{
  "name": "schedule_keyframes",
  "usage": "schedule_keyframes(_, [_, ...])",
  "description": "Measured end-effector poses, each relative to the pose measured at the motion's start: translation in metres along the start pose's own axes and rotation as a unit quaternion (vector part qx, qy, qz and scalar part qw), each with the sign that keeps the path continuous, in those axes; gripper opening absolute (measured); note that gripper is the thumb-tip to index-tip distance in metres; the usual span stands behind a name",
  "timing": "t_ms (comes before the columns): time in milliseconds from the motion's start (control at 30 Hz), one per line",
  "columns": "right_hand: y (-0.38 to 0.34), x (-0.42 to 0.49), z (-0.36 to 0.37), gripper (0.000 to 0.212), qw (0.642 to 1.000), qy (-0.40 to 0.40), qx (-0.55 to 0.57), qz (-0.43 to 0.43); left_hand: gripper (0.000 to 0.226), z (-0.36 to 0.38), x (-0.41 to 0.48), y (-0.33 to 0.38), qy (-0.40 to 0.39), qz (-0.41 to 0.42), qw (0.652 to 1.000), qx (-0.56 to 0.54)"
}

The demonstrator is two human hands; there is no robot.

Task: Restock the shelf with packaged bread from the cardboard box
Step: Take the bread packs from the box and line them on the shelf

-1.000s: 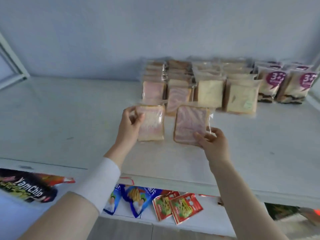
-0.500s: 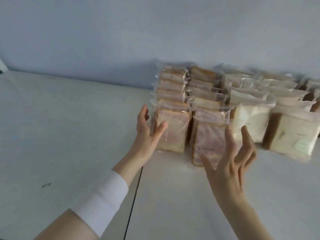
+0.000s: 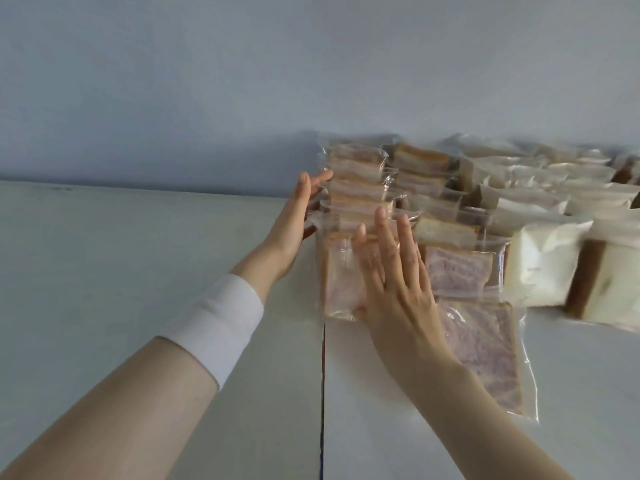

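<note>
Starting far left on the pale shelf (image 3: 138, 271), seam down the middle. Moving in to the left hand (image 3: 294, 220), white wristband (image 3: 221, 320) on the forearm behind it: fingers straight and together, laid flat along the outer side of the left row of pink bread packs (image 3: 356, 188), gripping nothing. Next, the right hand (image 3: 398, 289), fingers straight and fanned, palm toward the front pack (image 3: 341, 282) of that row, holding nothing; touching or just short of it, cannot tell. Further right, a purple-swirl pack (image 3: 485, 355) lying flat on the shelf ahead of its own row, then upright white bread packs (image 3: 543, 268) out to the edge, blurred. Probably light, soft and squashy, with slick crinkly film; best taken by the two side edges, gently, never squeezed on the faces. Likely next: standing that flat one upright. Each clear bag filled with sliced bread. No cardboard box in view.
</note>
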State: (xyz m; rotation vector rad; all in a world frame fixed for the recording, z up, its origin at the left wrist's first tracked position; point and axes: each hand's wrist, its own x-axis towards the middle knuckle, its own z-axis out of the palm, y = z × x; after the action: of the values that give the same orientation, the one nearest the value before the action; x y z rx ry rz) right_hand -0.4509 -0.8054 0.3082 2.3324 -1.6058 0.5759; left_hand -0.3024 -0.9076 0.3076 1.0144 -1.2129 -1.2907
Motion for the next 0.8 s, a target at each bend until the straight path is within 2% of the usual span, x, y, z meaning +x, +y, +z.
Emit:
schedule_keyframes(133, [-0.002, 0.001, 0.012, 0.089, 0.998, 0.062, 0.024, 0.018, 0.061, -0.003, 0.003, -0.010, -0.015, 0.029, 0.999, -0.025])
schedule_keyframes(267, [-0.002, 0.008, 0.016, 0.084, 0.996, 0.082, 0.010, 0.023, 0.082, 0.005, 0.006, -0.017, 0.014, 0.026, 0.999, -0.041])
schedule_keyframes(367, [-0.001, 0.007, 0.019, 0.091, 0.994, 0.103, -0.008, 0.028, 0.068, 0.014, 0.005, -0.022, -0.007, 0.055, 0.995, -0.083])
schedule_keyframes(467, [0.003, 0.013, 0.018, 0.093, 0.996, 0.086, 0.004, 0.019, 0.051, 0.028, 0.000, -0.022, -0.008, 0.058, 0.986, -0.154])
schedule_keyframes(567, [0.005, 0.017, 0.017, 0.092, 0.999, 0.051, 0.005, 0.019, 0.049, 0.034, -0.001, -0.015, 0.055, 0.064, 0.986, -0.145])
schedule_keyframes(667, [0.007, 0.016, 0.016, 0.093, 1.000, 0.018, -0.012, 0.022, 0.060, 0.037, -0.009, -0.015, 0.118, 0.081, 0.978, -0.150])
schedule_keyframes(733, [0.008, 0.017, 0.012, 0.087, 1.000, -0.003, -0.006, 0.019, 0.066, 0.043, -0.022, -0.023, 0.175, 0.094, 0.971, -0.132])
schedule_keyframes(800, [0.011, 0.019, 0.006, 0.071, 1.000, -0.020, 0.016, 0.005, 0.066, 0.053, -0.035, -0.028, 0.215, 0.125, 0.966, -0.075])
